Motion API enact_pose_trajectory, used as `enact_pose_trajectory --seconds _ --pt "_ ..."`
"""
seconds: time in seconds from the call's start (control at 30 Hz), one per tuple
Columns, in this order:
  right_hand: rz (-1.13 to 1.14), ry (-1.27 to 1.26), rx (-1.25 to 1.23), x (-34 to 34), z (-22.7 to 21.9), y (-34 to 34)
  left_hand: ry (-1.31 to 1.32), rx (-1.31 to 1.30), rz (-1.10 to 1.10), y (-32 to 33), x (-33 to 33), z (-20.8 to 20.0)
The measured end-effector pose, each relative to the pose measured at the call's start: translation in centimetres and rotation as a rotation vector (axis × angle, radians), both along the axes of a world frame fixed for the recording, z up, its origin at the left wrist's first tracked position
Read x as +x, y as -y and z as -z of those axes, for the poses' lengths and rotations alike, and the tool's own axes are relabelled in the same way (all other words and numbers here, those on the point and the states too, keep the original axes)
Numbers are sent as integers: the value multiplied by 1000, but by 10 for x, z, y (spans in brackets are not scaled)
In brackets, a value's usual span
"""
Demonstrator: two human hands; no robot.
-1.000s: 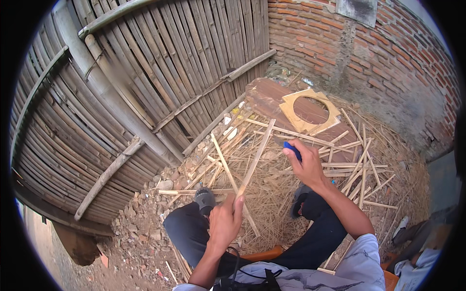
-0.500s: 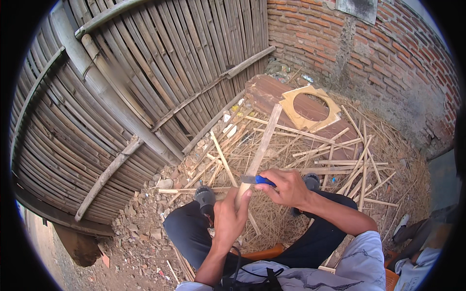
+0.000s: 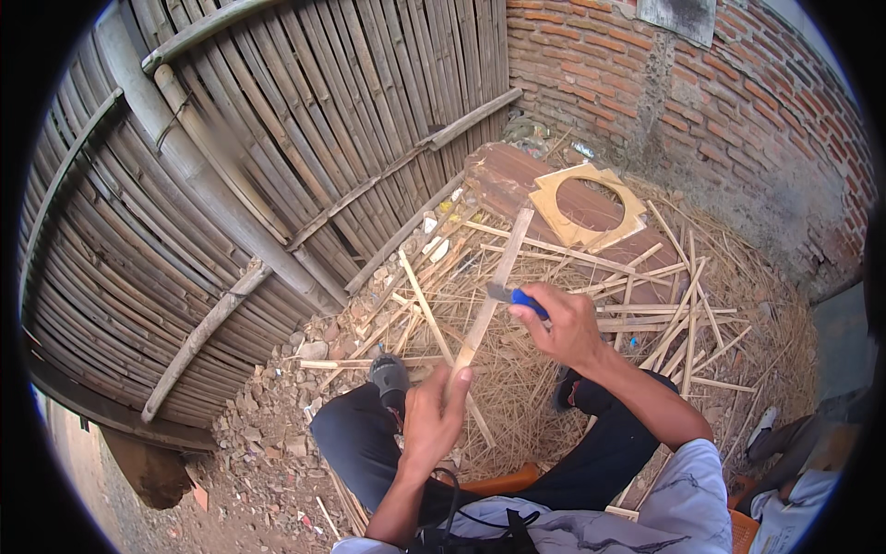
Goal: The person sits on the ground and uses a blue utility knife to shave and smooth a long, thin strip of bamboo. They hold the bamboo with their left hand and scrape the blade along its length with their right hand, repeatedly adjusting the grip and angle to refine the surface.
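My left hand (image 3: 436,413) is closed around the near end of a flat wooden strip (image 3: 491,309), which slants up and away from me. Gripped in my right hand (image 3: 561,325) is a knife (image 3: 530,303) with a blue handle and a short grey blade. The blade lies against the strip around its middle, well beyond my left hand. A paler patch of wood shows on the strip just above my left fingers.
Thin sticks (image 3: 678,323) and straw-like shavings (image 3: 517,406) cover the ground. A brown board (image 3: 498,175) carries a cut-out panel (image 3: 546,196) with a round hole. A bamboo wall (image 3: 305,120) and a brick wall (image 3: 591,65) stand behind. Another person's leg (image 3: 784,448) shows at right.
My right hand and the knife have moved away from my left hand, further up the strip. The strip has tilted slightly, its far end lower in view. My left hand keeps its grip.
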State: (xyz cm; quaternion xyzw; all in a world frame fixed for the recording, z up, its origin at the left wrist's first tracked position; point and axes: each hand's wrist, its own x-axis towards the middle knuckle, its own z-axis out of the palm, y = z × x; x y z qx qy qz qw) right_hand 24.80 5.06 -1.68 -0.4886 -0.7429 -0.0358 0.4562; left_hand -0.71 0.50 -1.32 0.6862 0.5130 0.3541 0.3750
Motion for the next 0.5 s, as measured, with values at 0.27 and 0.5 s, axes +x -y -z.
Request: enact_pose_trajectory --seconds 0.27,0.5 --pt "141 -128 -42 37 -23 -5 27 -150 37 13 -21 22" --pt "-203 32 -98 -24 1 23 110 -127 81 1 -2 12"
